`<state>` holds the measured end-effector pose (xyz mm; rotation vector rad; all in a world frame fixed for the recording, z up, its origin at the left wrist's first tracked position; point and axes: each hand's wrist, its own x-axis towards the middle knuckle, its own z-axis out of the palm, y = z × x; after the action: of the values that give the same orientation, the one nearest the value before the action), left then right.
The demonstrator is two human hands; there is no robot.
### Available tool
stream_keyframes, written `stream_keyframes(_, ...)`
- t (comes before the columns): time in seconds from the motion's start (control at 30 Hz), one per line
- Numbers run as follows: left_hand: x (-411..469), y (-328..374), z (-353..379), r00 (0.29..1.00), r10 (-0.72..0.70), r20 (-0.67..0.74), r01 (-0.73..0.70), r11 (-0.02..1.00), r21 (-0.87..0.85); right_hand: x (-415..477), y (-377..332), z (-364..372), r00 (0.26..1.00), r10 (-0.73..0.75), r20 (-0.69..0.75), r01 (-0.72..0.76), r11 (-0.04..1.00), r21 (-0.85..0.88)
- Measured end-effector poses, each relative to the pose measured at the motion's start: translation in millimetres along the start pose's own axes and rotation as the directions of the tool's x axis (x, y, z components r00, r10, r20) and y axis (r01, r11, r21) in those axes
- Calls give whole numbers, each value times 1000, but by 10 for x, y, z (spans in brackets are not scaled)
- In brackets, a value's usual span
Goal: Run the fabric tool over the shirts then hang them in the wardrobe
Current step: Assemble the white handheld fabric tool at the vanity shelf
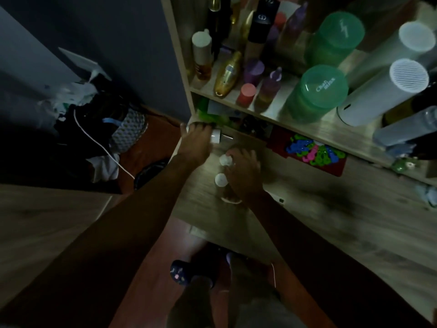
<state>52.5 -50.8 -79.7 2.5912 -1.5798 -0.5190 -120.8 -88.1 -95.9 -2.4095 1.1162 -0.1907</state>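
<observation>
On the wooden tabletop [307, 221], the right hand [243, 176] rests with fingers curled over small white-capped bottles [221, 179]. Farther left, the left hand [195, 144] grips a white plug-like piece [215, 136]. No shirts or fabric tool can be made out.

"Chafi" on green lid [324, 85]

A light wood-grain desk surface [319, 223] fills the centre and right. On it, near the middle, stand two small white-capped bottles [222, 170]; toward two o'clock lies a dark red tray of bright plastic clips [314, 151]. Above, at one o'clock, a wooden shelf board [279, 112] carries two green lidded plastic jars [319, 93], a white cylinder [387, 91], and gold and purple bottles [238, 76].
</observation>
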Motion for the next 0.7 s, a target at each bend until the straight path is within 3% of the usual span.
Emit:
stream_keyframes(0.1,-33,-51,14,999,12,-35,-12,1000,5,83,-28,-5,994,46,101,-41,998,-52)
stream_keyframes(0.2,-209,-80,-39,997,-4,-74,-6,991,-137,121,-60,-7,983,72,166,-57,994,-94)
stream_keyframes(0.33,-623,-54,-150,995,-57,-79,25,932,-362,151,-106,51,981,78,175,-37,973,-227)
stream_keyframes(0.47,-962,-127,-170,989,-146,-32,115,882,-458,126,-185,-30,983,69,170,-17,957,-289)
stream_keyframes(0.6,-1273,-188,-324,981,-189,41,176,787,-591,131,-267,-176,982,-8,186,43,982,-186)
stream_keyframes(0.7,-1486,-196,-566,978,-209,25,168,705,-689,100,-339,-310,975,-152,160,131,982,137)
